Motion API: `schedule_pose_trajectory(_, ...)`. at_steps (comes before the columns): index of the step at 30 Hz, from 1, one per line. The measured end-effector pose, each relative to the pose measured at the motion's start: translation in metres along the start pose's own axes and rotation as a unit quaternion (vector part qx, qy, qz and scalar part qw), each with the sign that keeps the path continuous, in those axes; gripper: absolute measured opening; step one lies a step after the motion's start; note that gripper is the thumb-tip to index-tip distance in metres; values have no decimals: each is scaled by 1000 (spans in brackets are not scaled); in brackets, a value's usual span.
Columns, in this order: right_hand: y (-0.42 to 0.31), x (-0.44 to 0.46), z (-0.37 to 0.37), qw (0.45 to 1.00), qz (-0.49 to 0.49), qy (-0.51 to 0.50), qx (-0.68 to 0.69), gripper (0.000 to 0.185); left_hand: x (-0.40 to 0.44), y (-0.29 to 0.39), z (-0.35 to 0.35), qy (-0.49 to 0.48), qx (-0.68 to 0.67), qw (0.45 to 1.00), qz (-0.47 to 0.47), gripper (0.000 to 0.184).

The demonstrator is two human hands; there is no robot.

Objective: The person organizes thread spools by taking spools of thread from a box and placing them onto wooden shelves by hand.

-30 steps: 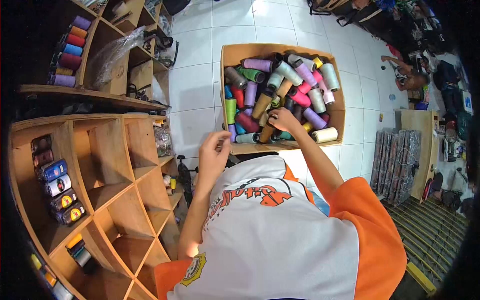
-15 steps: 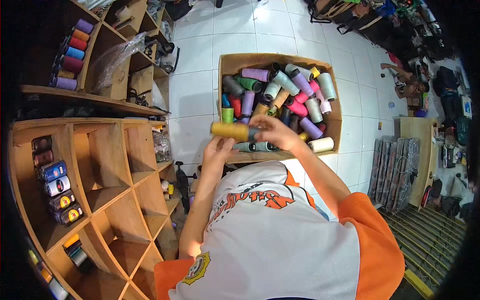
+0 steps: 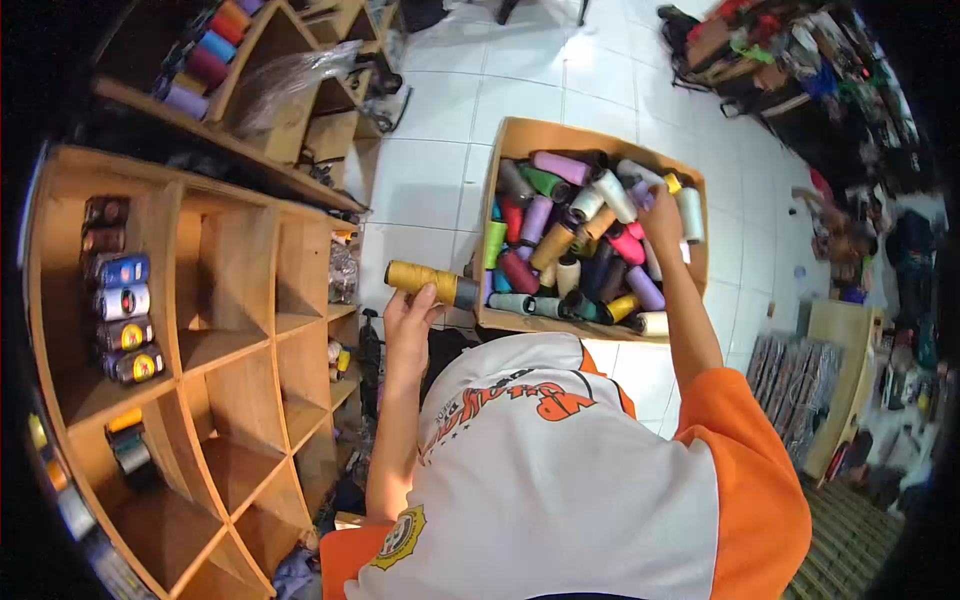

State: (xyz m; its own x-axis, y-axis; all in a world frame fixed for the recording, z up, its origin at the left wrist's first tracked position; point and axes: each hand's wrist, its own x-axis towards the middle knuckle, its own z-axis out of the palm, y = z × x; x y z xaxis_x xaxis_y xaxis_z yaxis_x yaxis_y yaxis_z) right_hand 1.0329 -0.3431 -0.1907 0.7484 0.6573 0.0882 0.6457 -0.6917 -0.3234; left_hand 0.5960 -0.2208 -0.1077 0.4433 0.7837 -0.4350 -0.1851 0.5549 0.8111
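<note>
My left hand (image 3: pixel 408 318) grips a yellow thread spool (image 3: pixel 418 277) to the left of the cardboard box. A dark grey piece (image 3: pixel 466 293) sits in line with the spool's right end; I cannot tell whether it is a second spool. At the box's upper right side, my right hand (image 3: pixel 662 222) reaches in among the spools, close to a purple spool (image 3: pixel 641 192). Its fingers are partly hidden and blurred. The cardboard box (image 3: pixel 500 140) holds many thread spools in purple, green, pink, brown, white and other colours, lying at all angles.
Wooden cubby shelves (image 3: pixel 225 360) stand on the left, with labelled spools (image 3: pixel 125 300) stacked in one compartment. Another shelf (image 3: pixel 250 130) is at upper left. White floor tiles (image 3: pixel 420 165) surround the box. A cluttered rack (image 3: pixel 780 70) stands at upper right.
My right hand has left the yellow spool and moved right into the box. My left hand has shifted left with the spool. The camera view has turned and shifted.
</note>
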Motion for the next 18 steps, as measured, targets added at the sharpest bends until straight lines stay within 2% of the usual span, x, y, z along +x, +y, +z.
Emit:
schedule_pose_trajectory(1,4,0,4,1000,-15,17,10,44,-2,-1,-10,17,-10,1000,11,21)
schedule_pose_trajectory(3,-13,-7,-18,999,9,-10,-30,46,-11,3,-37,32,18,997,62,31)
schedule_pose_trajectory(4,1,-7,-10,998,-49,28,-28,50,-21,11,-52,46,34,993,104,34)
schedule_pose_trajectory(5,-21,-10,-29,995,-8,-38,96,59,-30,24,-68,68,51,985,153,37)
schedule_pose_trajectory(6,-25,-7,-24,992,-59,-35,104,64,-43,41,-86,94,40,981,165,43)
schedule_pose_trajectory(7,-29,-8,-17,976,17,-83,202,65,-60,57,-106,119,16,972,204,43)
schedule_pose_trajectory(8,-56,-18,-21,915,41,-108,388,62,-76,74,-126,143,-7,959,245,42)
schedule_pose_trajectory(9,-122,-44,-56,805,128,-221,536,63,-96,89,-147,162,-28,944,286,41)
schedule_pose_trajectory(11,-156,-57,-35,710,166,-304,613,61,-139,120,-169,283,3,895,344,42)
schedule_pose_trajectory(12,-173,-57,-24,694,144,-392,586,58,-160,138,-182,335,42,863,376,45)
schedule_pose_trajectory(13,-210,-69,-23,728,61,-412,545,51,-177,151,-198,378,80,830,402,49)
schedule_pose_trajectory(15,-276,-91,-27,692,-21,-519,501,41,-208,173,-240,465,120,773,414,36)
schedule_pose_trajectory(18,-331,-102,7,661,-103,-601,437,28,-248,212,-312,597,273,683,320,41)
